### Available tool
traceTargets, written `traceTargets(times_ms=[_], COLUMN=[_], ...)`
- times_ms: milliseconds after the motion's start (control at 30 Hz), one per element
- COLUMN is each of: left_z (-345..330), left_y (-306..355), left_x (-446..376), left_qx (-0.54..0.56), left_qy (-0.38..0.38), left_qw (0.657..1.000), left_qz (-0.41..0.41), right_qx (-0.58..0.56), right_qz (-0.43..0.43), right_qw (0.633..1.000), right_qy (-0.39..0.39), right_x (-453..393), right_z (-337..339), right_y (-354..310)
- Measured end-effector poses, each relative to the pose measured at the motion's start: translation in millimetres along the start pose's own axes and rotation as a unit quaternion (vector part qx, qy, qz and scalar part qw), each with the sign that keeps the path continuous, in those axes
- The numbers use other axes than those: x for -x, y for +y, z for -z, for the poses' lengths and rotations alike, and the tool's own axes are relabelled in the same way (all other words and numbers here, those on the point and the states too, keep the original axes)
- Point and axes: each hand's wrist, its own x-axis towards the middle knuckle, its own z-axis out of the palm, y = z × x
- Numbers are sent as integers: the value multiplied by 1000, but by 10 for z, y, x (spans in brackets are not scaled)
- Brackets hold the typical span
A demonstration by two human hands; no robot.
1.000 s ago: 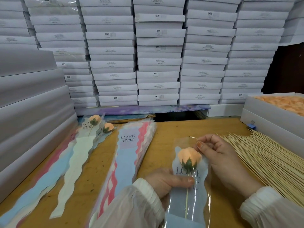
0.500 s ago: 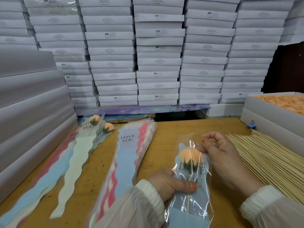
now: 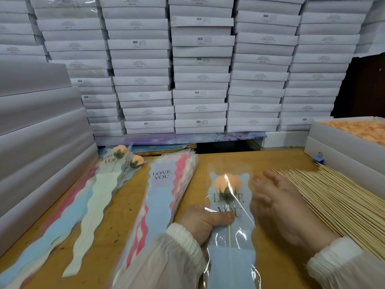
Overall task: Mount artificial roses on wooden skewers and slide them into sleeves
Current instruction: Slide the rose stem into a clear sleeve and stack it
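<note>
Moved: right hand [image 3: 279, 207] has let go of the sleeve's top edge and drawn back to the right; the sleeved rose now lies flatter on the table.
Left hand [image 3: 205, 221]: thumb pressed down over the clear sleeve [image 3: 230, 232] at the printed "YOU", the other fingers tucked beneath it, pinching the sleeve.
Right hand: open, fingers loosely spread and holding nothing, just right of the sleeve, not clearly touching it.
Rose [image 3: 227, 182]: peach bud inside the sleeve, just beyond the left thumb tip, green calyx over the "LOVE" lettering.
Skewer [image 3: 229, 236]: thin wooden stem running from the bud towards the camera, passing right beside the left thumb tip, inside the sleeve.
Table [image 3: 268, 255]: wooden top under both hands.
Skewer pile [image 3: 337, 205]: loose wooden skewers fanned out just right of the right hand's fingers.
Empty sleeves [image 3: 162, 197]: stack printed "LOVE YOU", left of the left hand.
Finished roses [image 3: 125, 157]: two sleeved peach roses, further left and beyond the left fingers.
Open box [image 3: 341, 140]: holds peach flower heads, beyond the right fingers.
White boxes [image 3: 200, 65]: stacked high along the far side.
</note>
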Motion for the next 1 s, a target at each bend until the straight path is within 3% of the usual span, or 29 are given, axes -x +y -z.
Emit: traceTargets(times_ms=[67,167,300,533,700,833,1000], left_z=[19,19,45,0,3,-3,-76], left_y=[3,20,16,24,15,-43,-129], left_x=[-15,-23,-53,-53,-18,9,14], left_qx=[20,46,89,132,72,-44,-82], left_qy=[17,39,40,-7,-38,-61,-31], left_qw=[1000,998,994,989,996,997,996], left_qz=[-8,-22,-43,-60,-40,16,2], right_qx=[30,97,100,14,0,-12,-40], right_qz=[-84,-186,-195,-109,-55,-25,4], right_qw=[992,950,928,956,977,991,995], right_qy=[-84,-229,-302,-273,-206,-134,-87], right_x=[80,219,305,298,215,137,108], right_z=[-36,-98,-148,-171,-118,-66,-57], right_y=[1,0,76,194,187,144,93])
